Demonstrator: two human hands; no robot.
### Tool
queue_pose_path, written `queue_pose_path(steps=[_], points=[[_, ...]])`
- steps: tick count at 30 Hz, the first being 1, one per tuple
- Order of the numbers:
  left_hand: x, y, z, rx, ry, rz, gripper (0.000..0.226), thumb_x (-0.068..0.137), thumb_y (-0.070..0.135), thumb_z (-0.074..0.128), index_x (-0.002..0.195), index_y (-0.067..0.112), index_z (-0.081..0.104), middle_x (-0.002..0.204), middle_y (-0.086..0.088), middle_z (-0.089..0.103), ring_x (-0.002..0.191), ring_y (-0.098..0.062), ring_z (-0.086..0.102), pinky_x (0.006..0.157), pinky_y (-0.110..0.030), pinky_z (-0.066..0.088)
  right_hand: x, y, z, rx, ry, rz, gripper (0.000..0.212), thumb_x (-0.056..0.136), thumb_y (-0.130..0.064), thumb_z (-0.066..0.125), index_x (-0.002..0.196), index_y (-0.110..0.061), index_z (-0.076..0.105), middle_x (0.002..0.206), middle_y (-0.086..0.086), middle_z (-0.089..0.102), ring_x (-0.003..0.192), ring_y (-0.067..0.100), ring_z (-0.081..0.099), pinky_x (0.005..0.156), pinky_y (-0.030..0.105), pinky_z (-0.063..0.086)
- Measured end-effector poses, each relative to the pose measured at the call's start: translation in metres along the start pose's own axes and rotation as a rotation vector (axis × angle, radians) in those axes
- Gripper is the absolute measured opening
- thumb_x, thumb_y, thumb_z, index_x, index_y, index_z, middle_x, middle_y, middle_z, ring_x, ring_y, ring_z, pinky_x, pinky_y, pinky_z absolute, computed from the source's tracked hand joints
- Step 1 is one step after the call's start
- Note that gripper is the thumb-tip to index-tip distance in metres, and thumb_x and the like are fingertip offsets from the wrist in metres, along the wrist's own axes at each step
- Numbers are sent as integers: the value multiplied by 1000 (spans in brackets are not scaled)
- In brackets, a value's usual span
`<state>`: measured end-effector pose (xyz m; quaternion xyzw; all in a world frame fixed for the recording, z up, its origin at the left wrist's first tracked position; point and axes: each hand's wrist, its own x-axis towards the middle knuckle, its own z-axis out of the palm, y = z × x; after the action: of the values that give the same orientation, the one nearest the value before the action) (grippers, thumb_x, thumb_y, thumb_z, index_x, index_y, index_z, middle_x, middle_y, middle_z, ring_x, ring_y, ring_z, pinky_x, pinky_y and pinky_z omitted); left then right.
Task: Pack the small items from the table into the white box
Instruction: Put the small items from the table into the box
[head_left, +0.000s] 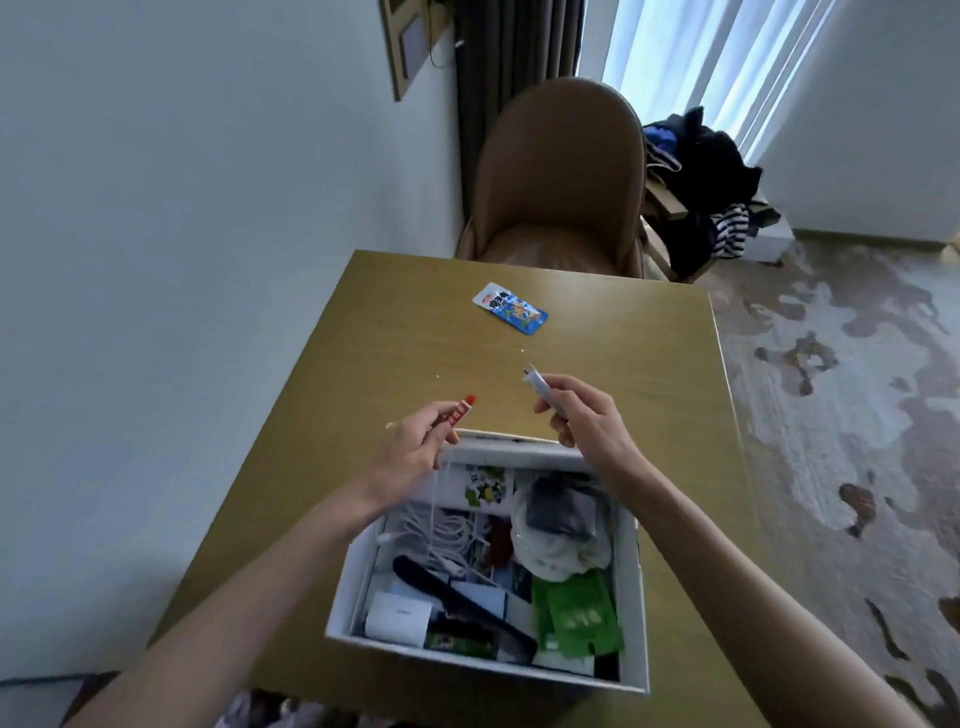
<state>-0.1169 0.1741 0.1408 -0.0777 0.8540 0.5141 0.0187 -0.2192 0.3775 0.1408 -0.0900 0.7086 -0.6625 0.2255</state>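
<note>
- Single wide-angle view from my head, looking forward and steeply down over my forearms.
- The desk (405, 332) fills the centre at close range.
- A chair (561, 171) and a curtained window (701, 57) lie beyond.
</note>
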Motion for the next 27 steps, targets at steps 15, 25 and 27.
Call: queue_pose_path(steps=[15, 25, 27], points=[[-160, -23, 27, 390, 142, -42, 23, 97, 20, 50, 116, 23, 61, 83, 21, 55, 69, 3, 55, 54, -12, 40, -121, 61, 31, -928, -250, -148, 12, 85, -20, 64, 96, -23, 63, 99, -2, 68, 88, 17, 64, 74, 37, 57], [-131, -33, 31, 540, -6, 116, 25, 98, 24, 47, 119, 24, 61, 109, 7, 63, 99, -9, 54, 85, -24, 47, -122, 68, 24, -1098, -190, -326, 18, 91, -34, 60, 107, -25, 63, 109, -6, 70, 85, 13, 67, 62, 25, 51], [-118, -31, 40, 595, -79, 137, 23, 98, 24, 46, 116, 25, 61, 107, 4, 64, 100, -13, 54, 86, -30, 47, -129, 64, 10, -1072, -142, -321, 19, 90, -38, 62, 105, -27, 65, 106, -9, 71, 83, 9, 67, 62, 25, 52]])
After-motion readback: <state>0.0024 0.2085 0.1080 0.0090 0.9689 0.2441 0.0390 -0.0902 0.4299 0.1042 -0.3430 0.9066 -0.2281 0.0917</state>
